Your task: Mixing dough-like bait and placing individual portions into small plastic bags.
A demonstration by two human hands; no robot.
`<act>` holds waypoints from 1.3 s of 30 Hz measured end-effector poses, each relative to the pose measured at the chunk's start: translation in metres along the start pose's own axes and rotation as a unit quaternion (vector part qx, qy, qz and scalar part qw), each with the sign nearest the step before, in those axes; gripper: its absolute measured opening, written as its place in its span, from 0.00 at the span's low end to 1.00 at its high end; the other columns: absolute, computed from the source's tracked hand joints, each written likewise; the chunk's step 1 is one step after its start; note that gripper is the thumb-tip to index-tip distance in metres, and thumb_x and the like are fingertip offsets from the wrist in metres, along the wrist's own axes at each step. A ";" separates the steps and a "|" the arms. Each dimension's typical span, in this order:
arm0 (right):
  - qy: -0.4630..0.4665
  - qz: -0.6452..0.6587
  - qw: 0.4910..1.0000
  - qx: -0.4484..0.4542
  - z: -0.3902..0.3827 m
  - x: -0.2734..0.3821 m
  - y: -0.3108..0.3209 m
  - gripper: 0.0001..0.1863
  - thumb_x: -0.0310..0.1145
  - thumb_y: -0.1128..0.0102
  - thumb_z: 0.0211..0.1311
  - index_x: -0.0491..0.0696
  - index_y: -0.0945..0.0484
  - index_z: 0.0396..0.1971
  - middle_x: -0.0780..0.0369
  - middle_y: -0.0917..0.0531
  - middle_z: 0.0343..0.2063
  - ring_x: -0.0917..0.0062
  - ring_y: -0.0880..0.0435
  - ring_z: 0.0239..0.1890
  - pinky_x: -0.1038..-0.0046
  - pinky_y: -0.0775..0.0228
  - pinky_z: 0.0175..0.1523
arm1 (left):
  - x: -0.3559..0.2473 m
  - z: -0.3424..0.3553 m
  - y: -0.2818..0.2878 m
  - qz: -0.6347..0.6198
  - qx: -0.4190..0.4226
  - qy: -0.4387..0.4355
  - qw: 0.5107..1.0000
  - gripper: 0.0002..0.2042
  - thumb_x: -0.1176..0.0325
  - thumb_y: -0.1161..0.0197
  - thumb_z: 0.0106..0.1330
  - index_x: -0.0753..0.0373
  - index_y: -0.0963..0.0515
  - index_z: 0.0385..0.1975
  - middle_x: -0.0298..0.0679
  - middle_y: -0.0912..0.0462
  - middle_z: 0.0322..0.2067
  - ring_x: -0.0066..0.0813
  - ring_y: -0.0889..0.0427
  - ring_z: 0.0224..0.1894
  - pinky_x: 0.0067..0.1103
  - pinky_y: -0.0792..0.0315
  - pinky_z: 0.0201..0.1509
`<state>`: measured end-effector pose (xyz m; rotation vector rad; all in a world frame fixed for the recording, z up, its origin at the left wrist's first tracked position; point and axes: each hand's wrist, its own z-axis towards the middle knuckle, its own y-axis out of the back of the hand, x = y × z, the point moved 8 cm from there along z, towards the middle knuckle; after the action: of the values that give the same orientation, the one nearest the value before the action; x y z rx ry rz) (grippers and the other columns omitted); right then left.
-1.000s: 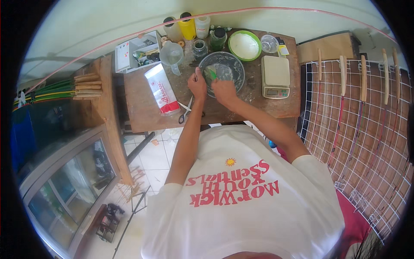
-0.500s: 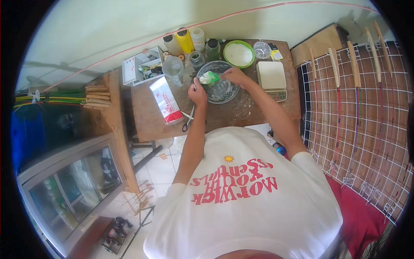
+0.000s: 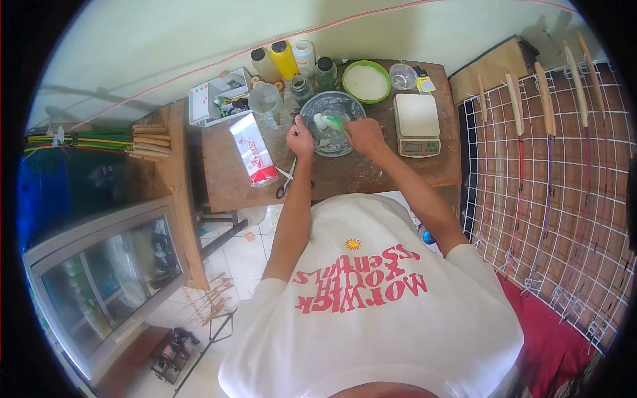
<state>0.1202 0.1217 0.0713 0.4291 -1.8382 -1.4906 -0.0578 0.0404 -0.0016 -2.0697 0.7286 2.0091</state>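
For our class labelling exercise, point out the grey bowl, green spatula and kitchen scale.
Grey bowl [image 3: 336, 101]: head view, far inner wall.
Green spatula [image 3: 337, 124]: head view, exposed green part.
Kitchen scale [image 3: 417, 114]: head view, weighing platform.

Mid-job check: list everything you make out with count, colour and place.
mixing bowl: one, grey, table middle
spatula: one, green, at mixing bowl
scale: one, cream, table right
green bowl: one, green, table back
jars: two, clear and greenish, behind mixing bowl
bottles: three, greyish, yellow, white, table back
jug: one, clear, left of jars
packet: one, white and red, table left
scissors: one pair, silver and dark, beside packet
white box: one, white, table back left
table: one, brown, upper middle
cabinet: one, grey frame, lower left
wire rack: one, white, right
rods: at least five, tan handles, on wire rack
shirt: one, white, lower middle
left grip: one, bare, at bowl's left rim
right grip: one, bare, holding spatula
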 end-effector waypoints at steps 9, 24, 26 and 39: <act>0.086 -0.050 0.995 0.009 0.013 0.015 -0.018 0.08 0.34 0.43 0.51 0.47 0.20 0.28 0.51 0.20 0.20 0.58 0.19 0.25 0.58 0.28 0.31 | 0.010 0.001 -0.001 -0.016 0.019 0.028 0.999 0.27 0.58 0.43 0.66 0.63 0.46 0.09 0.27 0.47 0.11 0.17 0.49 0.18 0.26 0.51 0.20; 0.002 0.097 0.994 -0.056 0.026 0.003 -0.030 0.13 0.41 0.41 0.50 0.49 0.18 0.31 0.50 0.19 0.24 0.57 0.18 0.29 0.60 0.26 0.38 | 0.011 0.004 -0.002 0.007 0.000 0.006 1.000 0.26 0.58 0.44 0.67 0.65 0.43 0.10 0.28 0.46 0.11 0.17 0.48 0.18 0.26 0.51 0.20; -0.050 0.149 0.987 -0.008 0.037 -0.013 -0.028 0.13 0.42 0.40 0.49 0.50 0.17 0.31 0.51 0.19 0.24 0.58 0.18 0.30 0.60 0.26 0.39 | 0.009 0.003 -0.002 0.000 0.008 0.005 1.000 0.26 0.58 0.44 0.67 0.66 0.43 0.09 0.28 0.46 0.11 0.17 0.48 0.18 0.26 0.50 0.20; 0.068 0.011 0.998 0.005 0.004 -0.008 0.019 0.13 0.41 0.41 0.45 0.53 0.16 0.30 0.54 0.20 0.19 0.60 0.19 0.27 0.60 0.27 0.36 | 0.003 0.002 0.001 0.034 -0.016 -0.020 0.999 0.27 0.58 0.42 0.65 0.67 0.42 0.09 0.32 0.46 0.10 0.19 0.48 0.17 0.27 0.49 0.20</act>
<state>0.1267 0.1350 0.0868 0.5008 -1.7385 -1.4024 -0.0605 0.0394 -0.0048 -2.0423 0.7729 2.1057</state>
